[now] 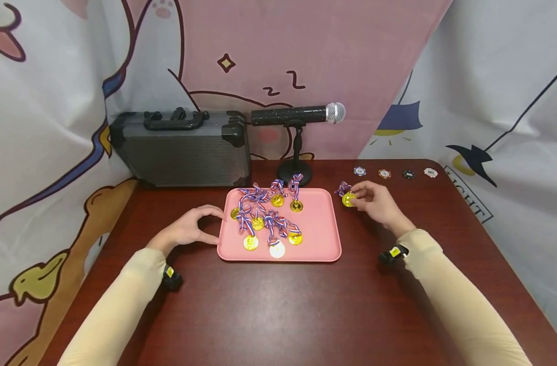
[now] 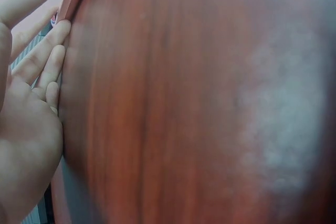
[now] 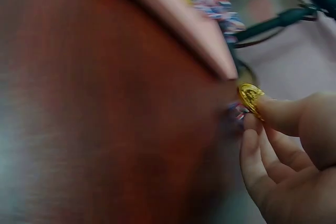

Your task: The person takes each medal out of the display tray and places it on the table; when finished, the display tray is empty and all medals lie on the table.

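A pink tray [image 1: 317,223] lies on the table, holding several gold medals [image 1: 251,242] with red, white and blue ribbons bunched up. One silvery-white looking medal [image 1: 276,249] sits near its front rim. My left hand [image 1: 191,226] is at the tray's left side, thumb and fingers apart, fingertips touching the rim; in the left wrist view its fingers [image 2: 52,64] look fairly straight. Right of the tray, my right hand [image 1: 376,203] pinches a gold medal [image 3: 251,97] between thumb and fingertips. That medal's bundled ribbon [image 1: 343,188] hangs just beyond it.
Behind the tray stand a grey hard case [image 1: 186,152] and a microphone [image 1: 301,115] on a black stand [image 1: 296,170]. Several poker chips [image 1: 385,174] line the back right of the table [image 1: 278,310]. Printed cloth [image 1: 342,56] hangs around the back and sides.
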`<state>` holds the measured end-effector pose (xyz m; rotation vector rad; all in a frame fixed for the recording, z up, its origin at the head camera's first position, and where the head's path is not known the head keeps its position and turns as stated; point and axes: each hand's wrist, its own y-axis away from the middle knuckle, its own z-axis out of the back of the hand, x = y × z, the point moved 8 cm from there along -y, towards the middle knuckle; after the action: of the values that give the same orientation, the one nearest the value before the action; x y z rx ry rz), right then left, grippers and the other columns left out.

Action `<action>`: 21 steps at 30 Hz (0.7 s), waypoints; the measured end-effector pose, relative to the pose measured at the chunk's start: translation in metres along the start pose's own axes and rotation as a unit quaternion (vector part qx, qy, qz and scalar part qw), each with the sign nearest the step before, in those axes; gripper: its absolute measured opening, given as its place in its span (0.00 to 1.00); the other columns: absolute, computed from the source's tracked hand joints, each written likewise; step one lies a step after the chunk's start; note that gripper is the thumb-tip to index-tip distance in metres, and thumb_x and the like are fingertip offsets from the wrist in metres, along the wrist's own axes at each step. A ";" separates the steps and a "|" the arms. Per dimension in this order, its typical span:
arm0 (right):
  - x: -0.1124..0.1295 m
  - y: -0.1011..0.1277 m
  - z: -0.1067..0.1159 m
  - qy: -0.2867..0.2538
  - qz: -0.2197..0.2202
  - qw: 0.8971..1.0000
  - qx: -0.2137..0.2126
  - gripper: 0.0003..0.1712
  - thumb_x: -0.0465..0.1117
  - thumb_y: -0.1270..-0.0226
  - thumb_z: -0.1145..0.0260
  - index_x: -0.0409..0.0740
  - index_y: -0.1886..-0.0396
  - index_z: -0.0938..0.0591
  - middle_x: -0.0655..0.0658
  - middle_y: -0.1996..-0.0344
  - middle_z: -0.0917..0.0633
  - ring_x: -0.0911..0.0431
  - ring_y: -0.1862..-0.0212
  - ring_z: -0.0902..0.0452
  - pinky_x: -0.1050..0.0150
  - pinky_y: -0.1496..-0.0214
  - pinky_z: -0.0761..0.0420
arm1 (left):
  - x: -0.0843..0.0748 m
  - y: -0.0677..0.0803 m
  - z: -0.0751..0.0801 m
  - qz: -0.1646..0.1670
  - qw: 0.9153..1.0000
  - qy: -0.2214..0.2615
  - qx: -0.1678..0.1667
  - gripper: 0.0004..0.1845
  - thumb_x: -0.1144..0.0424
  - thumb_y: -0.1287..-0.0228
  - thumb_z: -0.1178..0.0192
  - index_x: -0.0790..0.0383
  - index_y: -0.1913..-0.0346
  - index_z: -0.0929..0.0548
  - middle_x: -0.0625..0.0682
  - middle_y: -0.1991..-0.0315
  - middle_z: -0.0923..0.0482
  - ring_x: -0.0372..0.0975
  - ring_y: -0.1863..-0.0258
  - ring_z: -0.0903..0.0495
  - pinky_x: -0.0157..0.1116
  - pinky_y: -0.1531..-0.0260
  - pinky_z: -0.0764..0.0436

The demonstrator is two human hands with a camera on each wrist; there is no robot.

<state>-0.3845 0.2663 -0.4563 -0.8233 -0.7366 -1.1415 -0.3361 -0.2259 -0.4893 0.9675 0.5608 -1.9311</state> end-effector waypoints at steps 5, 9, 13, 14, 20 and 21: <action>-0.006 0.001 -0.022 0.078 0.019 0.996 0.029 0.14 0.27 0.35 0.25 0.32 0.50 0.16 0.32 0.61 0.12 0.47 0.63 0.13 0.74 0.62 0.19 | 0.000 0.001 0.002 -0.008 1.000 -0.009 -0.001 0.35 0.55 0.56 0.12 0.53 0.41 0.14 0.51 0.39 0.19 0.47 0.33 0.27 0.55 0.26 0.38; -0.003 -0.005 -0.024 0.147 0.032 0.988 0.026 0.13 0.31 0.35 0.24 0.36 0.51 0.15 0.36 0.62 0.10 0.44 0.61 0.12 0.66 0.58 0.18 | 0.001 0.002 0.002 -0.008 1.000 -0.008 -0.002 0.35 0.55 0.56 0.12 0.53 0.41 0.14 0.51 0.39 0.19 0.47 0.33 0.28 0.55 0.26 0.38; -0.004 -0.009 -0.027 0.179 0.035 0.983 0.029 0.14 0.32 0.35 0.24 0.38 0.51 0.14 0.37 0.61 0.10 0.45 0.62 0.12 0.54 0.57 0.16 | 0.001 0.002 0.000 -0.007 1.000 -0.006 -0.002 0.35 0.55 0.56 0.12 0.53 0.41 0.14 0.51 0.39 0.19 0.47 0.33 0.27 0.55 0.26 0.38; -0.004 -0.010 -0.027 0.181 0.036 0.982 0.031 0.14 0.32 0.35 0.24 0.37 0.51 0.14 0.37 0.61 0.10 0.45 0.62 0.12 0.53 0.56 0.15 | 0.001 0.002 0.000 -0.005 1.000 -0.006 -0.002 0.35 0.55 0.57 0.12 0.52 0.41 0.14 0.51 0.39 0.19 0.47 0.33 0.28 0.55 0.26 0.37; 0.012 -0.012 -0.024 0.205 0.050 0.978 0.002 0.15 0.33 0.36 0.23 0.36 0.51 0.15 0.36 0.60 0.11 0.43 0.61 0.13 0.48 0.55 0.17 | 0.000 0.001 0.000 -0.010 1.000 -0.008 -0.002 0.36 0.54 0.57 0.12 0.52 0.41 0.14 0.50 0.39 0.19 0.46 0.33 0.27 0.55 0.27 0.36; 0.018 -0.012 -0.025 0.206 0.054 0.977 -0.005 0.15 0.33 0.36 0.23 0.36 0.51 0.15 0.36 0.60 0.11 0.43 0.61 0.14 0.48 0.56 0.18 | 0.000 0.001 0.000 -0.012 1.000 -0.008 -0.002 0.36 0.54 0.57 0.12 0.52 0.41 0.14 0.50 0.39 0.19 0.46 0.34 0.27 0.55 0.27 0.36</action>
<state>-0.3894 0.2342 -0.4520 -0.5990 -0.3384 -1.1684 -0.3354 -0.2258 -0.4895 0.9462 0.5683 -1.9560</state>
